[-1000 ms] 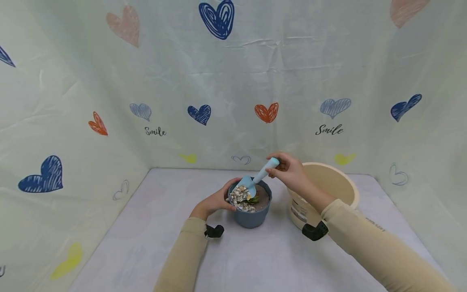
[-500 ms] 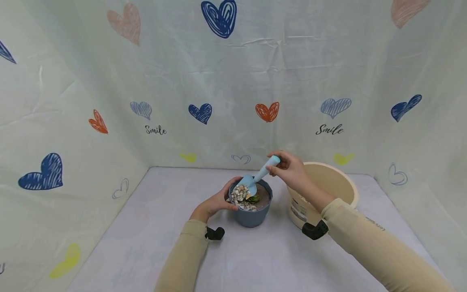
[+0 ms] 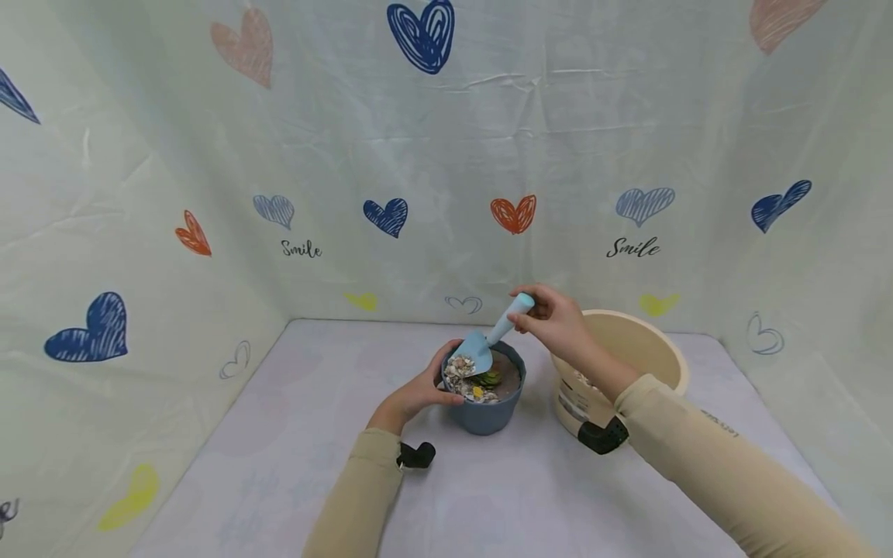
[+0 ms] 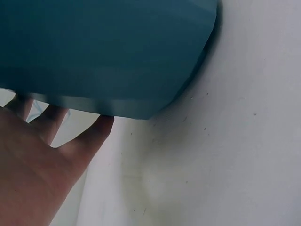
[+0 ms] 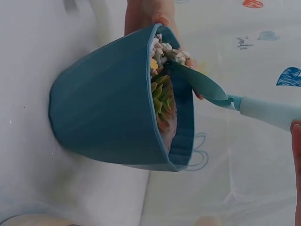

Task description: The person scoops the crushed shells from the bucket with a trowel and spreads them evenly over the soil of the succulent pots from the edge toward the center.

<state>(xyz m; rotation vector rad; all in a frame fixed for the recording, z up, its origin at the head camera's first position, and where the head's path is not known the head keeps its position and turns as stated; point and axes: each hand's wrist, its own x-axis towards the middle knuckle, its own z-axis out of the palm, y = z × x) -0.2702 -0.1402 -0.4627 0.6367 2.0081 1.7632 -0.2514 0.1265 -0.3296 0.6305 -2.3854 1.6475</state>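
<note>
A blue-grey flower pot (image 3: pixel 483 418) stands on the table in the head view. My left hand (image 3: pixel 417 394) grips its left side, with the thumb near the front of the rim. Inside the pot, a small green succulent (image 5: pixel 163 101) sits in brown soil, with pale stones (image 3: pixel 460 370) heaped on the left side. My right hand (image 3: pixel 554 322) holds a light blue trowel (image 3: pixel 512 316) by its handle, tilted down to the left. The trowel's blade rests over the stones inside the rim. In the left wrist view, my left fingers (image 4: pixel 94 136) touch the pot's rim.
To the right of the pot, a large cream bucket (image 3: pixel 645 341) stands partly behind my right forearm; some pale stones show inside it. The table (image 3: pixel 335 372) has a pale cloth cover. A sheet with printed hearts (image 3: pixel 512 215) hangs behind it and at both sides.
The trowel blade has lifted and shifted slightly, and its handle end is a little higher. More of the succulent and a yellow piece among the stones now show. My left hand keeps its hold.
</note>
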